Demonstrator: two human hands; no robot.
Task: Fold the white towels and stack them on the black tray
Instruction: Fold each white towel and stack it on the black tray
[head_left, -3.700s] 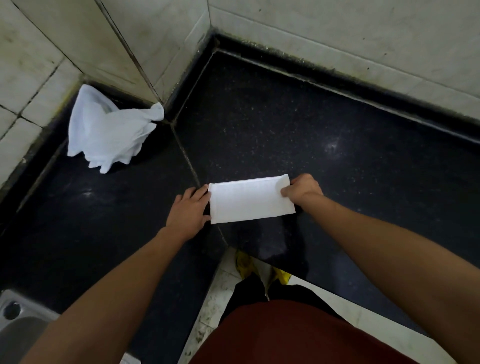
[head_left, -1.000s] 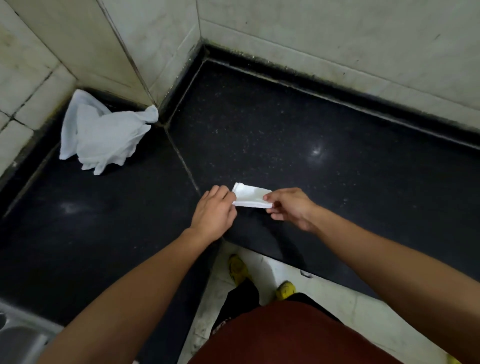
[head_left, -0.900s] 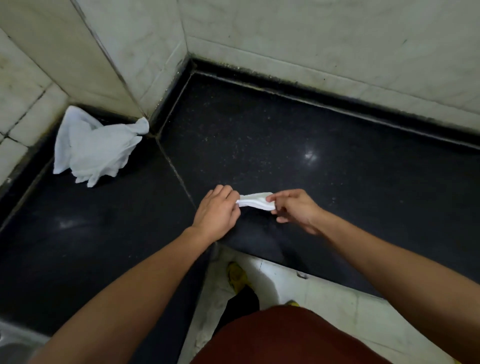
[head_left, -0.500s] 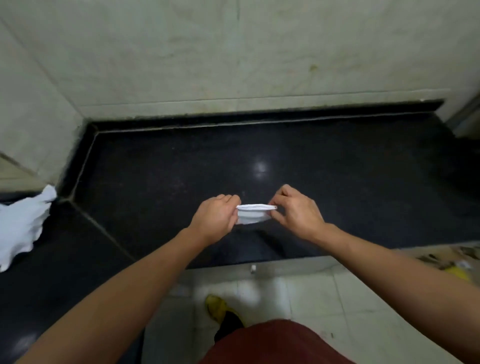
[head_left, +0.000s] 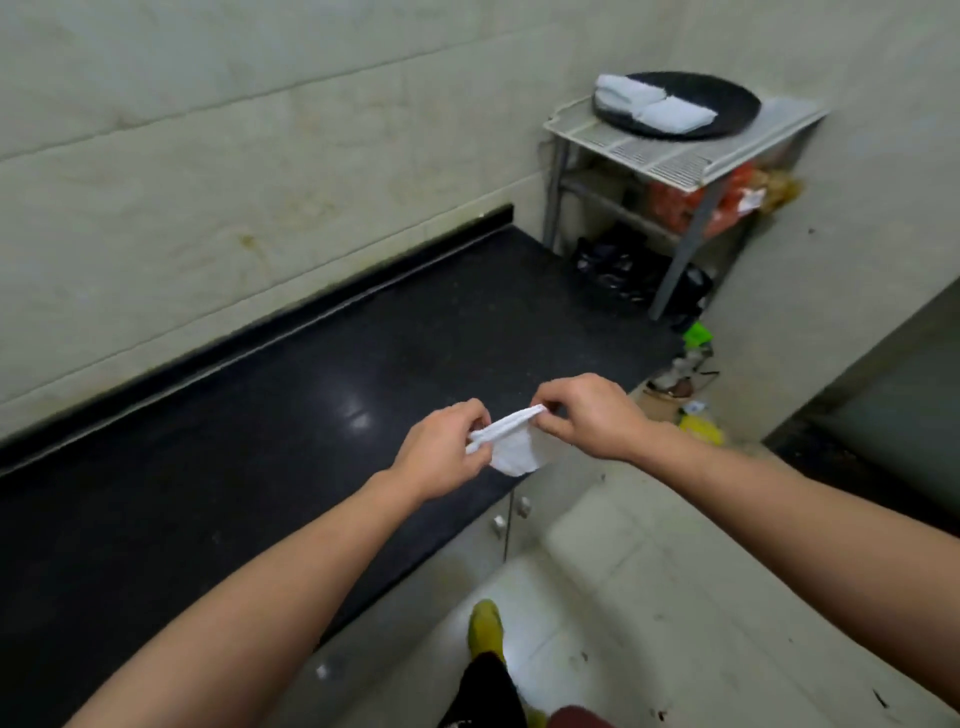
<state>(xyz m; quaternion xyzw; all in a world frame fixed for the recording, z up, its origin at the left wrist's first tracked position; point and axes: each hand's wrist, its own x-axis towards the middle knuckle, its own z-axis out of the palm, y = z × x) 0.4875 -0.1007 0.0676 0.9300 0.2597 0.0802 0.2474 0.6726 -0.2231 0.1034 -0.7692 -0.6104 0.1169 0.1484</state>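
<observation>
A small folded white towel hangs in the air above the front edge of the black counter. My left hand pinches its left end and my right hand pinches its right end. Far off at the upper right a round black tray rests on a white metal rack. Two folded white towels lie side by side on the tray's left part.
Orange and black bags fill the rack's lower shelves. Litter and a green item lie on the tiled floor by the counter's end. Cabinet doors with knobs sit below the counter. My yellow shoe shows at the bottom.
The towel went from a flat strip on the counter to a small fold lifted in both hands. My view swung right: the crumpled towel pile left the frame, the rack and tray appeared.
</observation>
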